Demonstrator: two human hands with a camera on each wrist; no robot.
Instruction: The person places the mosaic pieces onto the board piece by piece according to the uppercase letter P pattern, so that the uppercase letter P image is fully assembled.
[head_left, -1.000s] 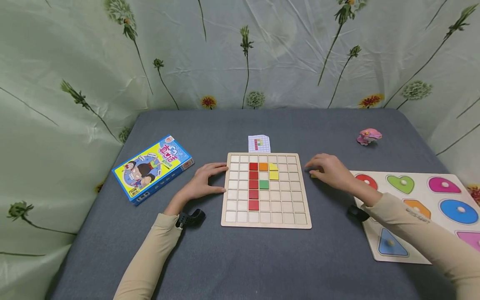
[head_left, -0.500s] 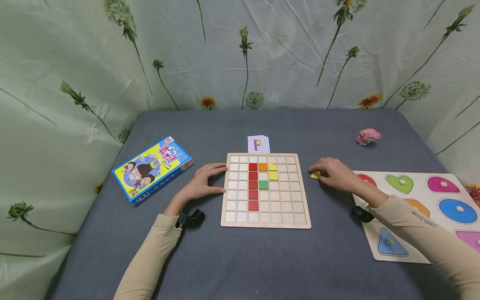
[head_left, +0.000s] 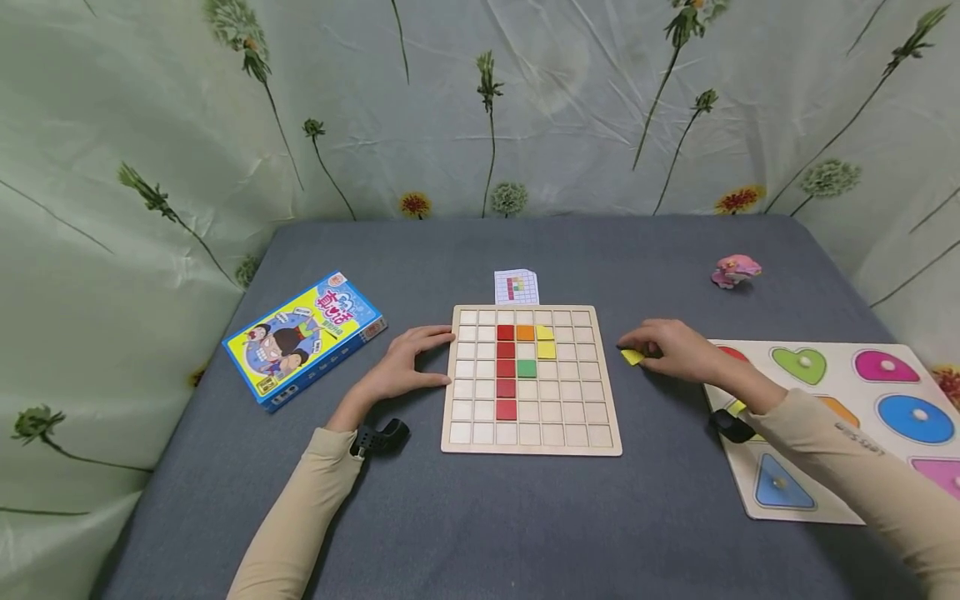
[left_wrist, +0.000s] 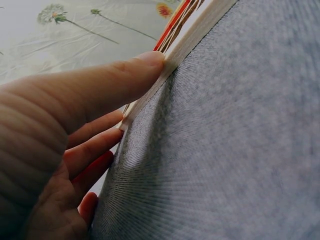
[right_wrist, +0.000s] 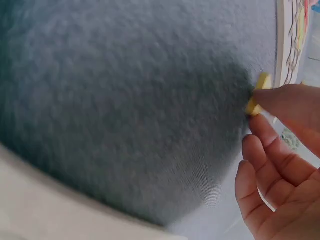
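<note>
A wooden grid board (head_left: 570,435) lies flat in the middle of the head view. In its cells sit a column of several red tiles (head_left: 506,369), an orange tile (head_left: 525,332), a green tile (head_left: 527,368) and yellow tiles (head_left: 546,350). My left hand (head_left: 397,364) touches the board's left edge with thumb and fingertips, fingers extended and thumb spread apart; the left wrist view shows the thumb (left_wrist: 120,82) against the rim. Right of the board, my right hand (head_left: 667,348) pinches a small yellow tile (head_left: 632,357) between thumb and index finger, low over the cloth.
A small pattern card (head_left: 517,286) lies behind the board. At left is a blue and yellow box (head_left: 306,340). A knobbed shape puzzle (head_left: 855,508) lies under the right forearm, and a pink toy figure (head_left: 736,271) stands at the back right.
My right hand has shifted slightly right and toward me, and more of the yellow tile in its fingers shows. The left hand and the board have stayed in place.
</note>
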